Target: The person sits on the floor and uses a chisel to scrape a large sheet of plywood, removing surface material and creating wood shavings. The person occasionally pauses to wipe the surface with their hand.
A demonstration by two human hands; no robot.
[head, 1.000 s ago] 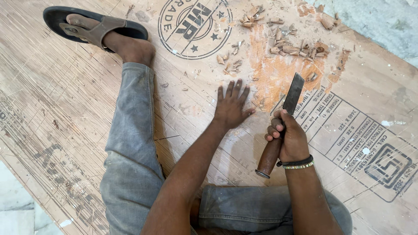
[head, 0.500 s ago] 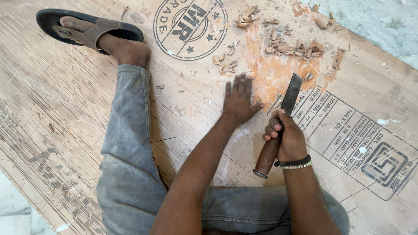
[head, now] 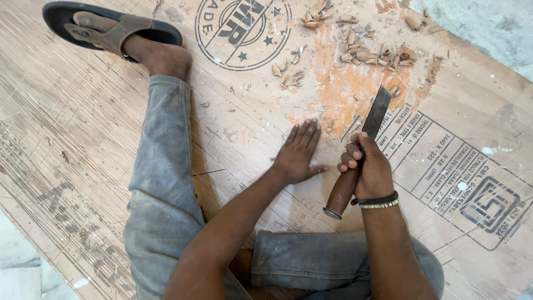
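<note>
- The person sits on a big plywood sheet (head: pixel 111 111) laid on the floor, grey jeans (head: pixel 166 166) on, one leg stretched out with a sandal (head: pixel 111 28) on the foot.
- The right hand (head: pixel 372 169) has its fingers (head: pixel 351 158) clenched round the brown wooden handle of a chisel (head: pixel 361 150).
- The chisel lies at a low slant, its dark flat blade pointing up and away, with the tip at the edge of a scraped patch (head: pixel 350 89).
- The left hand (head: pixel 297 153) lies flat on the sheet just beside the chisel, palm down, fingers spread and released, grasping nothing. It looks to be pressing the sheet steady.
- A black band and a beaded bracelet (head: pixel 377 201) sit on the right wrist.
- What looks done: the top layer is gone over that patch, which shows raw orange wood, rough and uneven at its edges.
- Curled chips (head: pixel 361 53) lie thick beyond the patch, with more scattered near a round black stamp (head: pixel 239 33).
- What looks left: the patch is small against the sheet, and the surface about the left hand and under the boxed printed stamp (head: pixel 461 178) at the right is still whole.
- I'd judge the work well begun but not near an end; I can't tell how wide the scraped area is meant to be.
</note>
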